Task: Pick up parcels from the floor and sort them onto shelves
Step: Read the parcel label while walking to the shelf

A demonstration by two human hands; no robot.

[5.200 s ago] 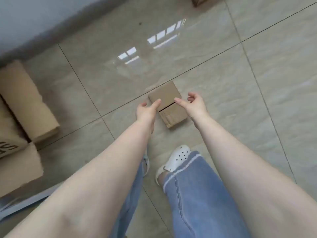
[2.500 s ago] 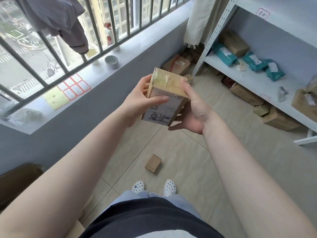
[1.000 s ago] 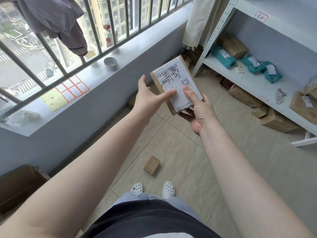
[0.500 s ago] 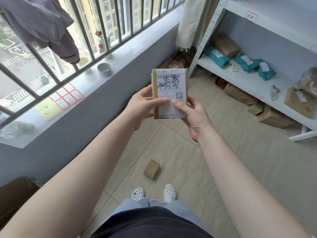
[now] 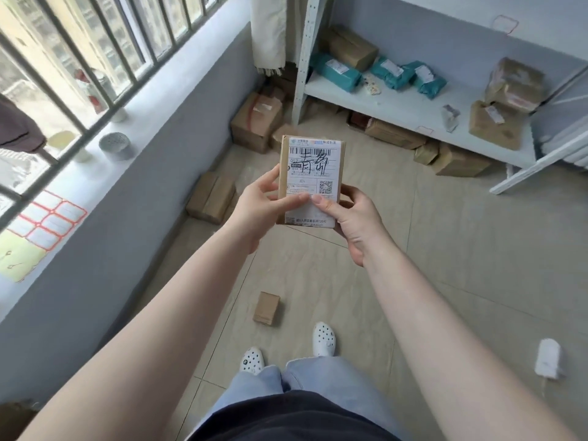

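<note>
I hold a small cardboard parcel (image 5: 313,167) upright in front of me, its white shipping label with barcode and handwriting facing me. My left hand (image 5: 259,205) grips its left edge, thumb across the lower label. My right hand (image 5: 353,222) grips the right edge and underside, thumb on the label. A smaller brown parcel (image 5: 266,308) lies on the tiled floor just ahead of my feet. The white metal shelf (image 5: 394,106) at the upper right carries teal mailer bags (image 5: 337,73) and brown parcels (image 5: 509,100).
Cardboard boxes (image 5: 256,122) sit on the floor by the shelf post, one (image 5: 211,197) against the low wall, more under the shelf (image 5: 458,159). A barred window and sill (image 5: 105,135) run along the left. A white plug-like object (image 5: 548,358) lies on the floor at right.
I lifted the parcel from the floor, stood, and turned it until the label faced me. In the last half second it stayed upright while my view shifted slightly toward the shelf.
</note>
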